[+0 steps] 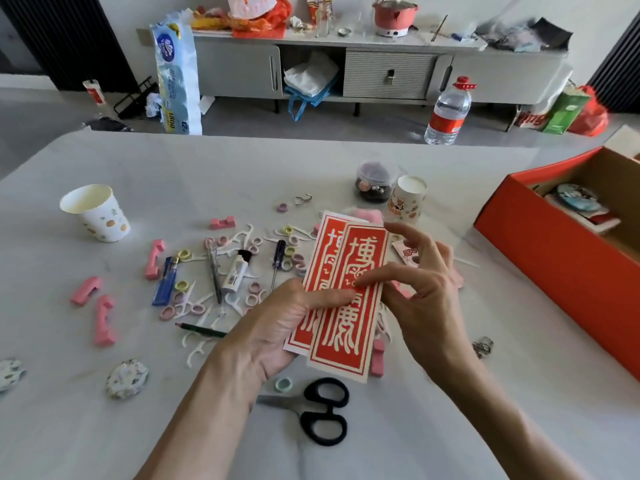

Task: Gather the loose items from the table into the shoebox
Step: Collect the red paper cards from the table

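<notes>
Two red paper cards (349,289) with cream characters are held above the table's middle. My left hand (273,327) grips them from below, thumb across their faces. My right hand (419,292) pinches the top card's right edge with thumb and forefinger, the other fingers spread. The orange shoebox (554,271) stands open at the right, with a round badge and a few items inside. Loose on the table (207,168) lie black scissors (318,410), a blue lighter (165,280), a screwdriver (277,261), pink blocks (104,320), several floss picks and small pastel rings.
Two paper cups (95,213) (408,199) and a small clear jar (375,181) stand on the table. Round patterned badges (127,379) lie at the near left, a keyring (482,346) near the box. Beyond the table stand a water bottle (448,112) and a low cabinet.
</notes>
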